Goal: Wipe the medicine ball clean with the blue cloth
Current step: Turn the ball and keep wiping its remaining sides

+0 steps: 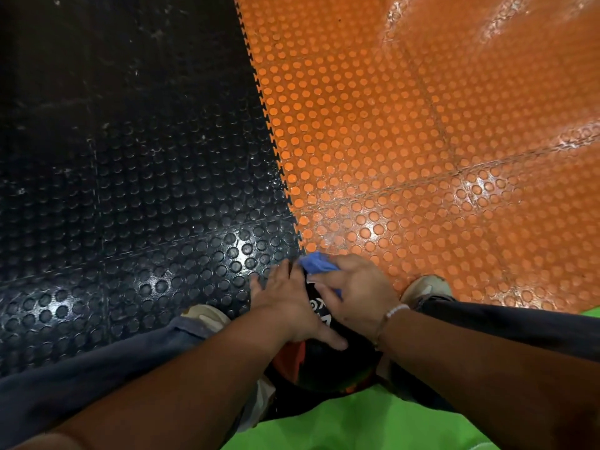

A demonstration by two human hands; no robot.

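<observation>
A black medicine ball with orange patches and white lettering sits low between my legs, mostly covered by my hands and arms. My left hand lies flat on the ball's left top, fingers spread, holding nothing. My right hand, with a beaded bracelet at the wrist, presses the bunched blue cloth against the far top of the ball. Only a crumpled corner of the cloth and a small strip under the fingers show.
The floor is studded rubber tile: black on the left, orange on the right, joined by a toothed seam. My shoes stand on either side of the ball. My green shirt fills the bottom edge.
</observation>
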